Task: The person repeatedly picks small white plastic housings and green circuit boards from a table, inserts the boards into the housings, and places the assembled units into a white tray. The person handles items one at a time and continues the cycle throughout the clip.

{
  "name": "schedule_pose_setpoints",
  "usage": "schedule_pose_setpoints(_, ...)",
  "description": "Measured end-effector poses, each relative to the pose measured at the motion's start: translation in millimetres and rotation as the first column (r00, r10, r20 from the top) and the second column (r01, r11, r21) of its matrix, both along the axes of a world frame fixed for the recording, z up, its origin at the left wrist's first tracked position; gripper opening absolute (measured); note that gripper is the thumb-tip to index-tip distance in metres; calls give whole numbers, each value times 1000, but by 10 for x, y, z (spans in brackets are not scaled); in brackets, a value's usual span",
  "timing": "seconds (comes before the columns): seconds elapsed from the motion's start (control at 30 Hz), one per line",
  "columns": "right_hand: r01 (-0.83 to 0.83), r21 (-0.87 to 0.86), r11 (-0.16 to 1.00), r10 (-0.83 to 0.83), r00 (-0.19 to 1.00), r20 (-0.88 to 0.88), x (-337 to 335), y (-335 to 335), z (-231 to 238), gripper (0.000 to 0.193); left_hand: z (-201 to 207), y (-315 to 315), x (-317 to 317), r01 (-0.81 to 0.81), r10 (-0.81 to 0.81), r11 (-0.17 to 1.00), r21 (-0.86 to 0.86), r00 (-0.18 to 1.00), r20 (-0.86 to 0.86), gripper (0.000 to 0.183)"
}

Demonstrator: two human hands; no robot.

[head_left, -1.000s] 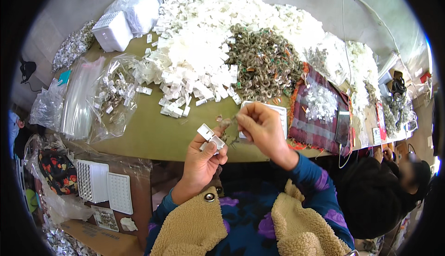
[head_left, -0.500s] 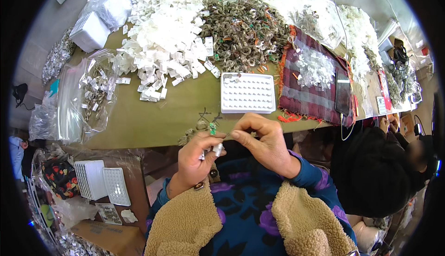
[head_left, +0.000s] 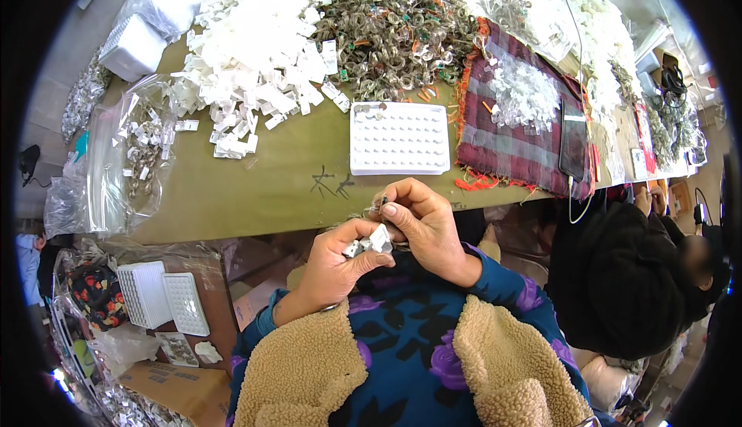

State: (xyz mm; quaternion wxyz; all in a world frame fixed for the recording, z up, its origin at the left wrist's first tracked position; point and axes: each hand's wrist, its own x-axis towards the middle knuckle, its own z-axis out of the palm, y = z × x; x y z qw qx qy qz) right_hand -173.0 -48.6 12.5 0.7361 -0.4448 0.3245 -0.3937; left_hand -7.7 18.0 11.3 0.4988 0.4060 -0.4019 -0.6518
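Note:
Close to the table's front edge my two hands work almost touching. My left hand (head_left: 328, 265) is closed around a few small white plastic casings (head_left: 376, 240), one tipped up at the thumb. A small dark piece, perhaps a circuit board seen edge-on, is pinched between thumb and fingers of my right hand (head_left: 429, 234); its lower part is hidden. Just beyond my hands lies a white tray (head_left: 399, 166) with rows of small pegs and several small round discs in its far left corner. Behind it is a heap of coiled wires with green and orange bits (head_left: 394, 33).
White casings (head_left: 255, 48) are heaped at the far left. Bagged parts (head_left: 143, 149) lie nearer on that side. A plaid cloth (head_left: 506, 156) bears clear plastic pieces and a phone (head_left: 573, 141) with a cable. Stacked trays (head_left: 145, 296) stand lower left. Another person (head_left: 626, 280) sits at right.
The green board that stuck up above my left fingers no longer shows there. My right hand has moved down and in against my left, and the casings have turned upward.

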Motion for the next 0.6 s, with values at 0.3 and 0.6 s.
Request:
schedule_pose_setpoints(0.3, -31, -115, 993, 38, 997, 60, -20, -8, 193, 6, -201, -43, 95, -235, 282, 959, 157, 842, -460, 31)
schedule_pose_setpoints(0.6, -48, -435, 899, -96, 948, -305, 161, 65, 216, 9, -190, -30, 120, -267, 321, 946, 183, 855, -407, 30)
